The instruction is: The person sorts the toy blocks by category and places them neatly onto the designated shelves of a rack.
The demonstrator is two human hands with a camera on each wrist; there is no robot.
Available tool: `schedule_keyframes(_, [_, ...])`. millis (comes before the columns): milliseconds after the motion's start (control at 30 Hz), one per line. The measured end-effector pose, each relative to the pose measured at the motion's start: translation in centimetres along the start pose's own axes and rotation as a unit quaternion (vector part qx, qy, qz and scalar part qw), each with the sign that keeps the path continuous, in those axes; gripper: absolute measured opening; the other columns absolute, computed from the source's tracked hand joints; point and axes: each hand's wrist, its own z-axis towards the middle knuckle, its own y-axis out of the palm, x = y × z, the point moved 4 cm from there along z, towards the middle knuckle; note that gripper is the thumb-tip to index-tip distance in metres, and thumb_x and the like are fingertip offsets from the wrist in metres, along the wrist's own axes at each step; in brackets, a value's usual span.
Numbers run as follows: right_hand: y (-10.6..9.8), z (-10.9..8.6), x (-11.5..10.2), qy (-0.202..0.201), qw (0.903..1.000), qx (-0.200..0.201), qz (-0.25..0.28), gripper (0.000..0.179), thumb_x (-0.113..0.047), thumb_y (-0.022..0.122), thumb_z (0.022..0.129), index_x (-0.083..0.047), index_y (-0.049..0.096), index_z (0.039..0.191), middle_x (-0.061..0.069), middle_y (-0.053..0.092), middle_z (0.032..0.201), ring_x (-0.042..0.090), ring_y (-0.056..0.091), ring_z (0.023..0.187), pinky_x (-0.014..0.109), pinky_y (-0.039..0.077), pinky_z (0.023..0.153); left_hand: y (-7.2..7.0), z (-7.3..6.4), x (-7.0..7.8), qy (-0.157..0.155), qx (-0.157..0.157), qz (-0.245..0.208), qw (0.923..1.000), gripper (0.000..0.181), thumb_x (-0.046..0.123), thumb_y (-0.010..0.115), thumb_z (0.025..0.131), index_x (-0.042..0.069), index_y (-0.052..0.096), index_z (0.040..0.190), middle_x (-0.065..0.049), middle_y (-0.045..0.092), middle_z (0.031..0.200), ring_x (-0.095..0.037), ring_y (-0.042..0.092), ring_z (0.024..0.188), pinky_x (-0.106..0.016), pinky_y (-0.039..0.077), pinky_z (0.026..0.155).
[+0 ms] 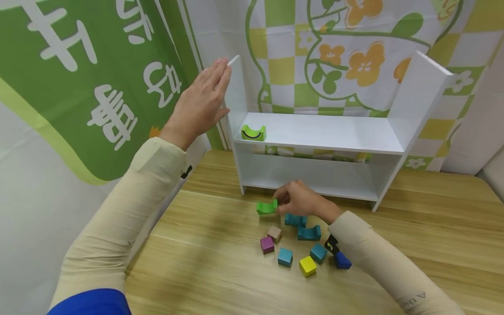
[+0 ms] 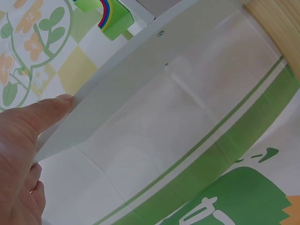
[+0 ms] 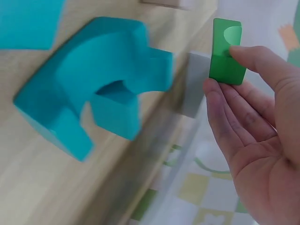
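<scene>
R hand in play, thumb on one side, fingertips on the other, pinching a green block just past its tips, hollow facing up; L hand is up high, fingers straight and close together, lying along the side panel of the white shelf, thumb at the panel's edge. To do this hold well, I'd say: grip the block's end firmly w/ thumb opp. fingers, keep it level, and lift before swinging, b/c two teal curved blocks sit right by the R hand on its wrist side, easy to clip. L hand needs only a light touch; too hard a push could shift the shelf. Mind the low board just beyond the R hand too. Another block, the striped one, sits on the upper board, inward of the L hand and beyond the R. Now, what's hard to see: whether the held block is fully clear of the worktop, can't say for sure from the head view; its far end's out of sight in the R wrist view. Teal pair's blurry there, and partly covered by the R hand in the head view. Dark piece behind the R hand, by the sleeve, is part-hidden, shape unclear. L fingertips' contact w/ the panel: hard to confirm, as the L wrist view cuts off most of that hand.
</scene>
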Motion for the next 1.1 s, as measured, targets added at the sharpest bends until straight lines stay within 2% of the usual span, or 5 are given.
schedule_keyframes(267, [-2.8,-0.8,-2.6,-0.059,0.9977,0.031,0.013,0.034,-0.017,0.083,0.092,0.001,0.078,0.12,0.014,0.082,0.11,0.02,0.081,0.093,0.026,0.067,0.08,-0.1,0.0,0.0,0.004,0.0,-0.004,1.0,0.09,0.024,0.07,0.104,-0.011,0.013,0.165,-0.027,0.012,0.176,-0.038,0.013,0.166,-0.045,0.013,0.138])
schedule_keyframes(467, [-5.6,-1.4,-4.3,-0.051,0.9972,0.055,-0.001,0.034,-0.02,0.083,0.092,-0.003,0.078,0.122,0.01,0.082,0.112,0.018,0.08,0.095,0.029,0.068,0.083,0.0,0.0,0.0,0.003,-0.001,-0.005,1.0,0.091,0.024,0.07,0.103,-0.011,0.013,0.165,-0.027,0.012,0.176,-0.038,0.013,0.166,-0.045,0.013,0.138])
schedule_keyframes(667, [-8.7,-2.0,-5.7,-0.062,0.9946,0.08,-0.022,0.031,-0.02,0.083,0.093,-0.005,0.08,0.119,0.01,0.082,0.109,0.018,0.08,0.094,0.033,0.068,0.083,-0.1,0.0,0.0,0.003,0.001,-0.001,1.0,0.091,0.024,0.07,0.103,-0.011,0.013,0.164,-0.027,0.012,0.176,-0.038,0.013,0.166,-0.045,0.013,0.138])
schedule_keyframes(900, [-12.3,-2.2,-6.9,-0.026,0.9949,0.09,-0.036,0.036,-0.024,0.083,0.093,-0.007,0.078,0.125,0.008,0.082,0.111,0.02,0.08,0.099,0.038,0.068,0.086,-0.1,0.0,0.0,0.002,0.002,-0.001,1.0,0.09,0.024,0.07,0.103,-0.011,0.014,0.164,-0.027,0.013,0.175,-0.038,0.014,0.166,-0.045,0.013,0.138])
schedule_keyframes(1100, [-15.0,-1.7,-7.6,-0.02,0.9917,0.118,-0.046,0.033,-0.023,0.084,0.092,-0.008,0.079,0.12,0.008,0.083,0.109,0.021,0.081,0.099,0.04,0.068,0.087,-0.1,0.0,0.1,0.003,0.008,-0.005,1.0,0.09,0.023,0.071,0.102,-0.011,0.015,0.164,-0.027,0.014,0.175,-0.038,0.015,0.165,-0.045,0.014,0.138])
